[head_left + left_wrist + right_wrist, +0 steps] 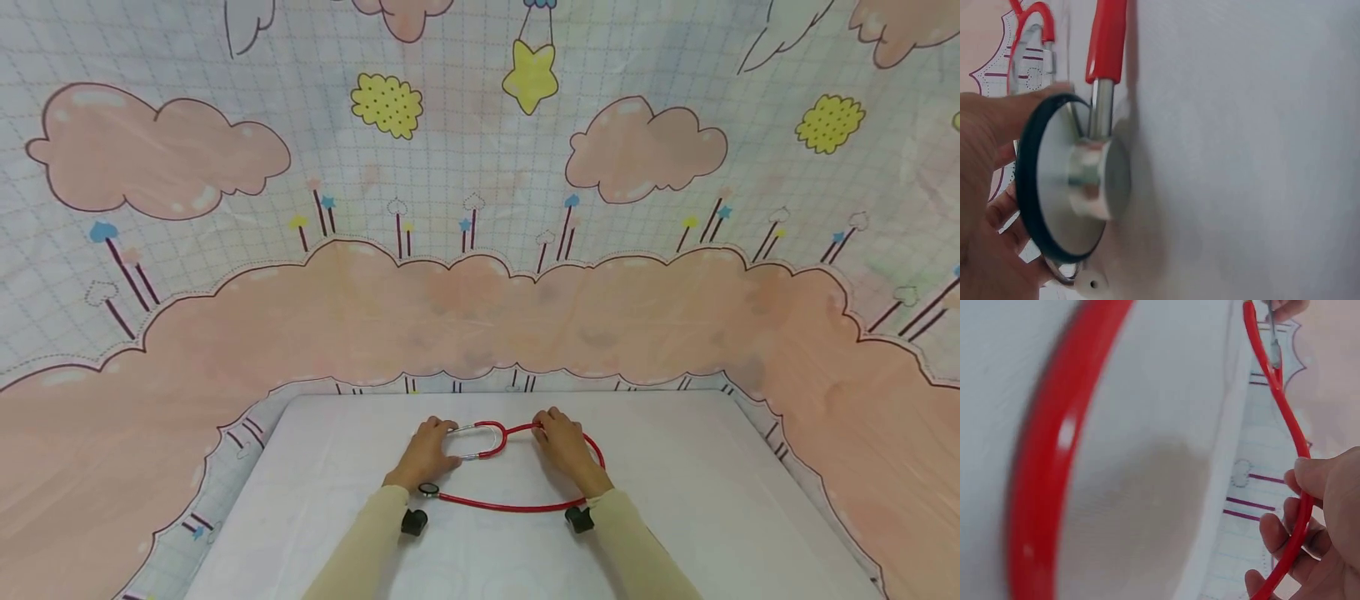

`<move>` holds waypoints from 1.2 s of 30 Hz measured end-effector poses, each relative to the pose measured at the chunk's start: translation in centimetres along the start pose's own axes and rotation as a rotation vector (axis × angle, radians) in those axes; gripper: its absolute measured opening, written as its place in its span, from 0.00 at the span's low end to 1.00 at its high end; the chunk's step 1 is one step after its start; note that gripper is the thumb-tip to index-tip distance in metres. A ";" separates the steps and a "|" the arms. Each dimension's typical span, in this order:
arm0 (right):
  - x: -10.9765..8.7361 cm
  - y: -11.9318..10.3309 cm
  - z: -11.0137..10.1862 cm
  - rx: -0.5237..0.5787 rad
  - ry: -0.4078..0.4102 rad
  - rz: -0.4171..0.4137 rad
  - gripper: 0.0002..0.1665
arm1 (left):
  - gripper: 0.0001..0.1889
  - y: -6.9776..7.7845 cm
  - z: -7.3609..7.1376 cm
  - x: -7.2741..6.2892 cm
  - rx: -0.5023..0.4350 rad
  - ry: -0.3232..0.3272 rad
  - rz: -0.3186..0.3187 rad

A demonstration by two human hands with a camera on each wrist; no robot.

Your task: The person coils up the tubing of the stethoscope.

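A stethoscope with red tubing (517, 508) lies over the white table. My left hand (429, 452) grips its metal ear tubes (467, 428), fingers at the far one and thumb at the near one. Beside the left wrist is the round chest piece (1063, 181), dark-rimmed and silver, large in the left wrist view. A pale ear tip (1091, 284) shows below it. My right hand (564, 450) pinches the red tube just right of the Y-joint (504, 433), thumb against fingers in the right wrist view. From there the tube loops round behind the right wrist and back left.
The white table (712, 467) ends at a back edge against a patterned cloth backdrop (480, 321) with clouds and stars. Cloth also hangs along both sides. Small black devices (414, 522) are strapped at both wrists, over cream sleeves (360, 542).
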State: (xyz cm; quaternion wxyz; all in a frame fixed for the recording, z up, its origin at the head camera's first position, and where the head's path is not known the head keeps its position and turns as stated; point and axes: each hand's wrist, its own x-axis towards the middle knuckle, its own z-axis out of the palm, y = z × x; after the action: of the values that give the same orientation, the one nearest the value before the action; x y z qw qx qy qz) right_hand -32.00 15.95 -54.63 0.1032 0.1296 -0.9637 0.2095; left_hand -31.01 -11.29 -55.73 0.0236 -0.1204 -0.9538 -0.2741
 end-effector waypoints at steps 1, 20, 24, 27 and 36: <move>0.0 -0.1 -0.1 0.008 0.011 -0.002 0.07 | 0.31 -0.1 0.1 0.0 0.005 0.002 0.003; -1.0 -1.1 -1.9 0.109 0.096 -0.031 0.08 | 0.27 0.2 -0.8 -0.7 -0.012 0.066 0.043; -1.4 -1.3 -2.4 0.128 0.105 -0.025 0.09 | 0.27 0.8 -1.5 -1.1 -0.014 0.097 0.074; -1.7 -1.4 -2.7 0.135 0.108 -0.016 0.10 | 0.26 1.2 -2.0 -1.4 -0.013 0.119 0.109; -2.5 -1.8 -3.2 0.146 0.139 -0.045 0.09 | 0.23 1.9 -2.9 -2.6 -0.041 0.077 0.139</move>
State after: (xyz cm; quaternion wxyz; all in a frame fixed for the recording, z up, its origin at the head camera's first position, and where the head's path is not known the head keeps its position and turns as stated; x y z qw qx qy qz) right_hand -28.69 16.24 -51.73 0.1649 0.1435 -0.9332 0.2853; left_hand -28.07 -11.80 -52.54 0.0767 -0.1762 -0.9358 -0.2957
